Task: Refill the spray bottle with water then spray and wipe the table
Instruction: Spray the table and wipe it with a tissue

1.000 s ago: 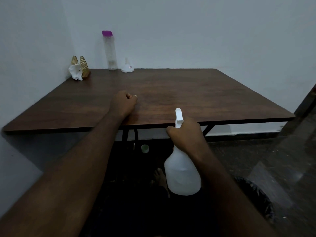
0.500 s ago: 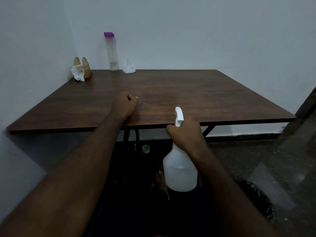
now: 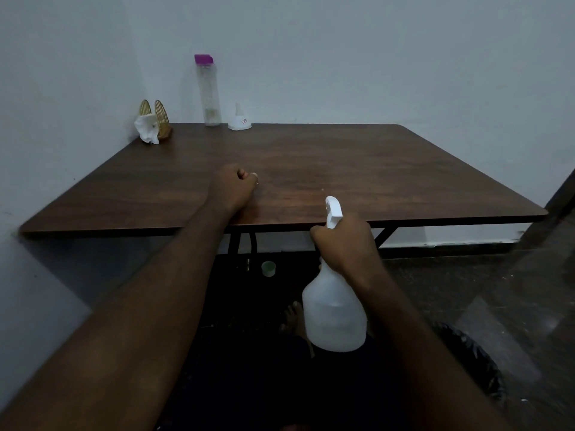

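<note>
The big brown table [image 3: 342,169] sits in the corner, pushed up against two walls. My left hand [image 3: 231,189] rests on the table top near the front edge, and its fingers are curled tight into a fist. My right hand [image 3: 345,244] is in front of the table, just under the front edge. Its fingers are wrapped round the neck of the white spray bottle [image 3: 334,315]. The fat part of the bottle hangs down below my hand, and its white spray top sticks up and points at the table. At the back of the table, by the wall, a tall clear bottle [image 3: 208,91] with a purple lid stands up straight. In the far left corner is a gold holder [image 3: 161,115] with a white tissue [image 3: 146,129] in it. A little white funnel [image 3: 239,119] sits upside down just beside the tall bottle. A small green cap [image 3: 268,269] lies on the floor under the table.
</note>
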Action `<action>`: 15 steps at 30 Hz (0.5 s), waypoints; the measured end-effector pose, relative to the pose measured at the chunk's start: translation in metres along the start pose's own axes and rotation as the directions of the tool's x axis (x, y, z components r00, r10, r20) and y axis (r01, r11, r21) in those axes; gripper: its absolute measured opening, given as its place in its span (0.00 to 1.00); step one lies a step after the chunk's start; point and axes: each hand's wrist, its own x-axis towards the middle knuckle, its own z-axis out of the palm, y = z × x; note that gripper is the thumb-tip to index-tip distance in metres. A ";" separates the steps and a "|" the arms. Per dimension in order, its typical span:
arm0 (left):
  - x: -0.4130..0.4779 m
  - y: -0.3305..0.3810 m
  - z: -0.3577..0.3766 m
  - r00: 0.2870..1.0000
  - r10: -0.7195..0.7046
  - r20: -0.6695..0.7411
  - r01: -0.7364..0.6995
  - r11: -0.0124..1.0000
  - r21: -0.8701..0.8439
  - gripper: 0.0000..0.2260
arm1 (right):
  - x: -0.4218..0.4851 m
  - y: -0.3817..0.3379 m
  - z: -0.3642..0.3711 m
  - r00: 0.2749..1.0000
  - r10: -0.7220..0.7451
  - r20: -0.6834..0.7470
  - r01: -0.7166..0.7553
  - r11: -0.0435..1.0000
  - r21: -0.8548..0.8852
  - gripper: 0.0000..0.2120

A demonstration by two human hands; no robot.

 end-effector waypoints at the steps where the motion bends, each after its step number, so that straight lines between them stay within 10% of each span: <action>1: 0.000 0.000 0.000 1.000 -0.001 0.001 0.001 1.000 -0.001 0.12 | 0.000 0.000 -0.001 1.000 0.015 0.009 -0.015 1.000 -0.005 0.07; 15: -0.002 0.003 -0.001 1.000 -0.020 0.013 0.020 1.000 0.017 0.12 | -0.004 0.002 -0.002 1.000 0.021 0.013 -0.022 0.998 0.059 0.13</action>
